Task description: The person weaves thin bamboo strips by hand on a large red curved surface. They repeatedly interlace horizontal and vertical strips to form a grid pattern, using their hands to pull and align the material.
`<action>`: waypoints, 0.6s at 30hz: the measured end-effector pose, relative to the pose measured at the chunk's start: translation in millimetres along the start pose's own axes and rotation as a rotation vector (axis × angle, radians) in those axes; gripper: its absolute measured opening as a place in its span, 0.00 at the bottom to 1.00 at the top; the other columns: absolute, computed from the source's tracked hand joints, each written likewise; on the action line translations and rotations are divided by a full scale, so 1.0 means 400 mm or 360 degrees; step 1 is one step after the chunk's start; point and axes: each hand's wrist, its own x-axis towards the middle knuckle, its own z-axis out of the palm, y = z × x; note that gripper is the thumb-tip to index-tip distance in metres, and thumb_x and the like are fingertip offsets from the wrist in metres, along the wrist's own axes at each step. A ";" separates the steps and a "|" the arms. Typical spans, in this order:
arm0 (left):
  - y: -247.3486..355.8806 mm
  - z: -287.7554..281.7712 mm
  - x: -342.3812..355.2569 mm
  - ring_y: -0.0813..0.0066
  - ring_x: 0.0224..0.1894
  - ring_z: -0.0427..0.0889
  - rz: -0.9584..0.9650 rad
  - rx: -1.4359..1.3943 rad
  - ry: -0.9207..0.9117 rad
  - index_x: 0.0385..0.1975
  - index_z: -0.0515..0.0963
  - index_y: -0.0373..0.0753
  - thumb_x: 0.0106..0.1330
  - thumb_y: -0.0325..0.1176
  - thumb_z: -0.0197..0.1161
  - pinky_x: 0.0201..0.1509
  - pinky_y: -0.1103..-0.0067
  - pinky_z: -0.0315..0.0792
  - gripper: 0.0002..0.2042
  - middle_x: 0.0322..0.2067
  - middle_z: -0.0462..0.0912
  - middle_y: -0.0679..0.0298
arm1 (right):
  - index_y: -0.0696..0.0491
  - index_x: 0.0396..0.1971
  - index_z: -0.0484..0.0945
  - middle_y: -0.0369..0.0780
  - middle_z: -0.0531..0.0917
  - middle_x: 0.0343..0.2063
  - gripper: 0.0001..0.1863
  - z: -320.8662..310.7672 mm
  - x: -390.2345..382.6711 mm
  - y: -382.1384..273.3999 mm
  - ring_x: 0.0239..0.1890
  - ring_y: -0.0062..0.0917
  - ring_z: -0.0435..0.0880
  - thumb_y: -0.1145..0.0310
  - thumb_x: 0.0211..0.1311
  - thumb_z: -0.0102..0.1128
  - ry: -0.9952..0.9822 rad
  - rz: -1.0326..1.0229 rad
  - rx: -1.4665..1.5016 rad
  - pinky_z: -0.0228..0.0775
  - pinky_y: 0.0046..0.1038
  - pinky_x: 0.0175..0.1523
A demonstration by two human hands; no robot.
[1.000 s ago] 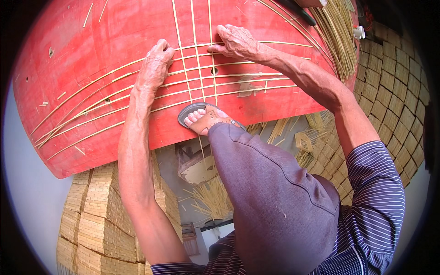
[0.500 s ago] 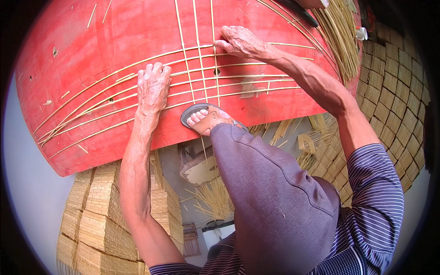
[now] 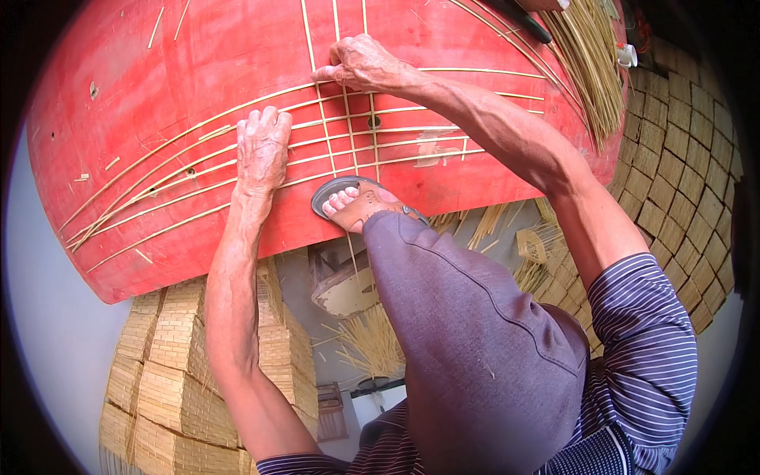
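Note:
My left hand (image 3: 262,150) rests curled over the horizontal bamboo strips (image 3: 198,182) left of the crossings, fingers bent onto them. My right hand (image 3: 356,67) is closed at the top crosswise strip, thumb and fingers at its crossing with the upright strips (image 3: 307,36); its fingertips are partly hidden. The strips form a loose open grid on a red curved board (image 3: 127,87). My foot in a brown sandal (image 3: 356,207) rests on the board's near edge, just below the grid.
A bundle of long strips (image 3: 590,79) lies at the board's right, beside a dark tool (image 3: 526,20) and a white cup (image 3: 626,55). Stacks of woven baskets (image 3: 166,372) stand below left, more woven pieces (image 3: 681,206) at right. Loose offcuts (image 3: 368,340) litter the floor.
My left hand has moved down from the upper strips onto the middle ones. My right hand has shifted left along the top strips, from the right upright toward the left one.

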 end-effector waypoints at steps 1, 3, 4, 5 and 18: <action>0.001 -0.002 -0.006 0.59 0.41 0.74 -0.0046 0.0036 0.0038 0.33 0.74 0.41 0.63 0.31 0.58 0.45 0.63 0.67 0.03 0.34 0.74 0.60 | 0.62 0.21 0.80 0.55 0.79 0.17 0.32 0.001 0.002 -0.001 0.26 0.49 0.83 0.41 0.55 0.66 -0.0021 0.0007 -0.0062 0.75 0.47 0.35; 0.004 -0.008 -0.019 0.59 0.43 0.75 -0.0133 0.0105 0.0120 0.35 0.74 0.41 0.63 0.31 0.60 0.47 0.63 0.68 0.04 0.35 0.75 0.60 | 0.62 0.22 0.81 0.55 0.80 0.18 0.34 0.002 0.000 -0.008 0.28 0.49 0.84 0.38 0.54 0.66 -0.0013 0.0040 -0.0144 0.76 0.47 0.36; 0.004 -0.007 -0.027 0.60 0.43 0.75 -0.0164 0.0147 0.0103 0.36 0.74 0.41 0.63 0.31 0.60 0.48 0.63 0.68 0.05 0.36 0.75 0.60 | 0.62 0.22 0.81 0.54 0.81 0.19 0.35 0.006 -0.005 -0.016 0.29 0.49 0.85 0.37 0.53 0.66 0.0016 0.0068 -0.0164 0.77 0.47 0.36; 0.003 -0.004 -0.038 0.60 0.44 0.76 -0.0194 0.0189 0.0085 0.36 0.74 0.41 0.62 0.31 0.61 0.49 0.63 0.68 0.06 0.37 0.75 0.60 | 0.62 0.22 0.81 0.54 0.82 0.20 0.35 0.007 -0.010 -0.022 0.30 0.48 0.85 0.36 0.53 0.66 0.0045 0.0095 -0.0184 0.77 0.47 0.37; -0.104 -0.032 -0.057 0.56 0.39 0.73 0.0153 -0.0072 -0.0013 0.33 0.72 0.40 0.60 0.28 0.54 0.44 0.65 0.66 0.03 0.31 0.73 0.57 | 0.61 0.26 0.82 0.52 0.84 0.25 0.35 0.006 -0.017 -0.026 0.34 0.47 0.86 0.36 0.53 0.66 0.0089 0.0115 -0.0160 0.78 0.47 0.40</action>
